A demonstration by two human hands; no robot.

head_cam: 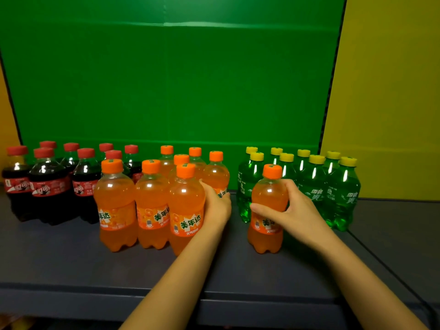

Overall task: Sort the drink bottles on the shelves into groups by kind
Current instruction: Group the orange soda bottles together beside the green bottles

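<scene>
Three kinds of bottle stand on the dark shelf (71,258). Several cola bottles (50,186) with red caps are grouped at the left. Several orange soda bottles (152,201) stand in the middle. Green bottles (342,194) with yellow caps are grouped at the right. One orange bottle (267,194) stands alone in front of the green group, and my right hand (292,208) is wrapped around it from the right. My left hand (217,203) rests against the right side of the front orange bottle (187,208) in the middle group.
A green board (166,79) closes the back of the shelf, with yellow panels (385,91) to the right. The shelf's front edge (71,294) runs across the bottom. A gap separates the orange group from the green group.
</scene>
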